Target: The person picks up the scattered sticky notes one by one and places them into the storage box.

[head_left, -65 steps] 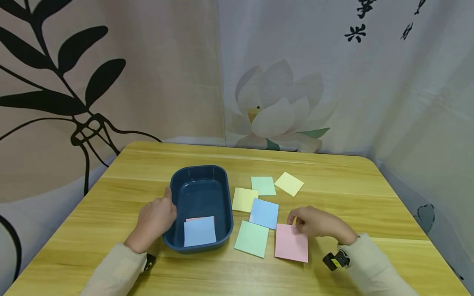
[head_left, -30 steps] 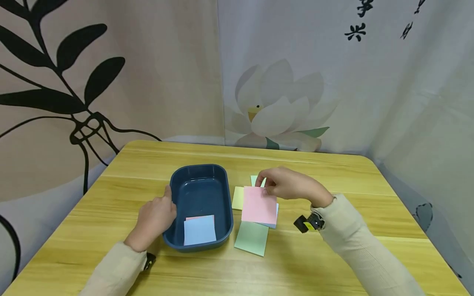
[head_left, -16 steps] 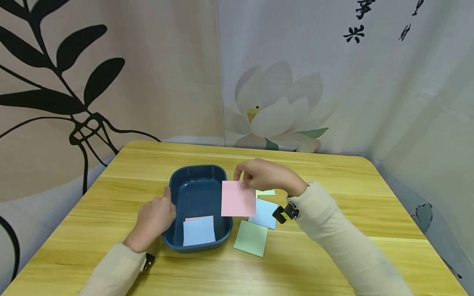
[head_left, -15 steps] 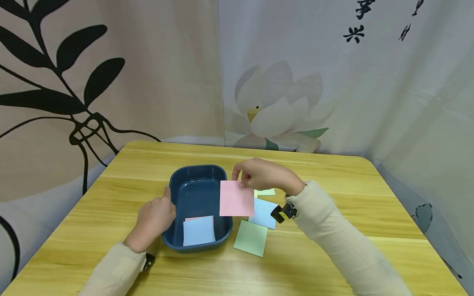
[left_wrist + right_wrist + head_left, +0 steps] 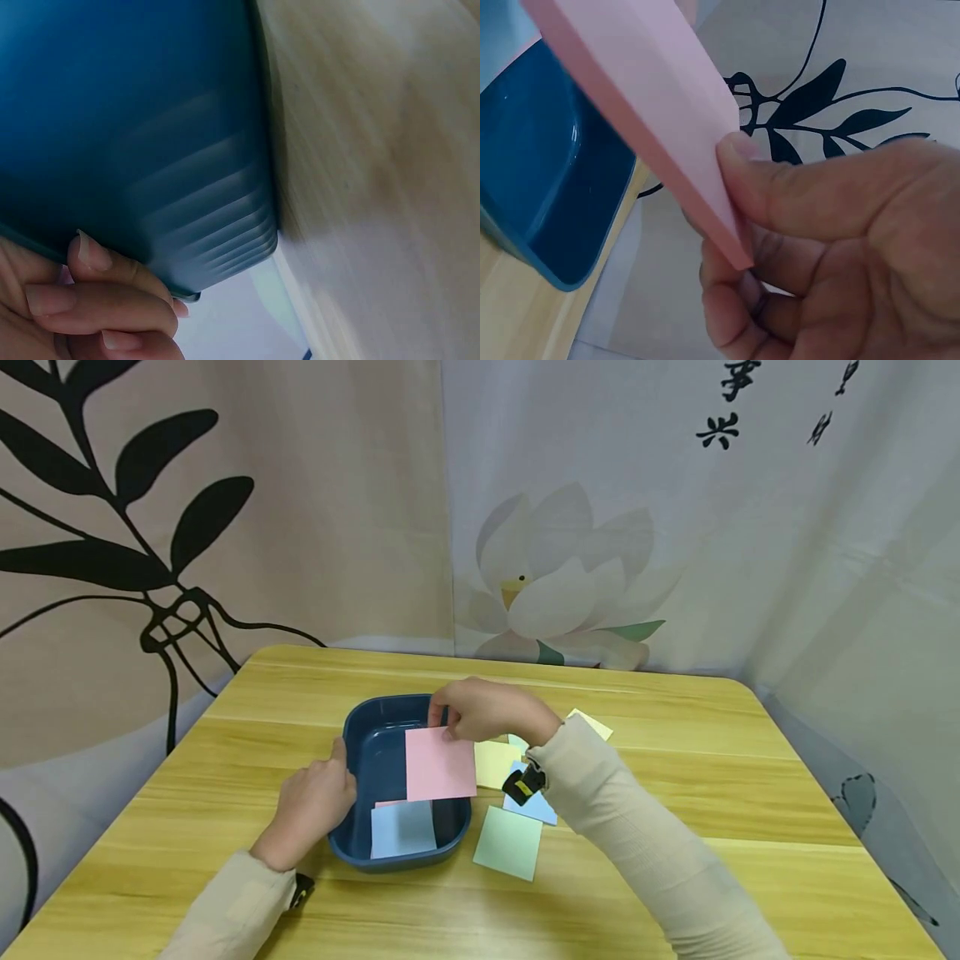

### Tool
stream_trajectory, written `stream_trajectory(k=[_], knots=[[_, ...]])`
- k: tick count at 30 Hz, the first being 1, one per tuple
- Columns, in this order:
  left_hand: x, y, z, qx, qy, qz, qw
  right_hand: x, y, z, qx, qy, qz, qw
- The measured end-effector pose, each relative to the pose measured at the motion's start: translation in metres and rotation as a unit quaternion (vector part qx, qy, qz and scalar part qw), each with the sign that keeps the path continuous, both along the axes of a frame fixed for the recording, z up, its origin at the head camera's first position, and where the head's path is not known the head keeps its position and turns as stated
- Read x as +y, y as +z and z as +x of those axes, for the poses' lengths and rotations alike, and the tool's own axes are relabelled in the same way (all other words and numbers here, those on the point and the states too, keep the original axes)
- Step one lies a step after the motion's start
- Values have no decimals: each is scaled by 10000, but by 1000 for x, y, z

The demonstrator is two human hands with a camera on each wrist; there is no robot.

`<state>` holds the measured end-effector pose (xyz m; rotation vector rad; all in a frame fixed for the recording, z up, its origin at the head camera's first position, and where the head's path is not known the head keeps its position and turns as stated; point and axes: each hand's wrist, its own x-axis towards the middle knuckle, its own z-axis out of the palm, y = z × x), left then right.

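Note:
My right hand (image 5: pixel 480 710) pinches a pink sticky note pad (image 5: pixel 441 764) by its top edge, thumb in front. The pad hangs over the right side of a dark blue plastic bin (image 5: pixel 371 752), and the right wrist view shows its thick edge. My left hand (image 5: pixel 313 806) holds the bin's left rim; the left wrist view shows curled fingers (image 5: pixel 112 307) against its wall. Inside the bin, at the near end, a light blue sticky note pad (image 5: pixel 402 831) lies over a pink pad (image 5: pixel 387 804), mostly hidden.
Right of the bin lie a green pad (image 5: pixel 510 843), a yellow pad (image 5: pixel 495 764), a blue pad (image 5: pixel 534 810) partly hidden by the right wrist, a second green pad (image 5: pixel 517 742) and a second yellow pad (image 5: pixel 596 725). The wooden table (image 5: pixel 675 735) ends at a printed curtain (image 5: pixel 562 485).
My right hand has picked up the pink pad from the table's right part and carried it left over the other pads to above the bin. The left hand has stayed at the rim.

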<state>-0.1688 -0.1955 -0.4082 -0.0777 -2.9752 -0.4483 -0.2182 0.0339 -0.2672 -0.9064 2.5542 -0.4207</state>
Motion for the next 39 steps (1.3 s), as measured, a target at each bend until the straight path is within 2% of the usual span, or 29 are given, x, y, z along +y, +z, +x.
stream_trajectory(k=[19,31,39], knots=[[0,2,0,-182,-17,-29,9998,-52,-28,-6,36,32,596,9982],[-1,1,-1,-300,-59,1,9995,-67,-48,-5,-143,114,758,9970],[-2,1,-1,-141,-73,29,9999,-72,-59,-5,-336,133,800,9961]])
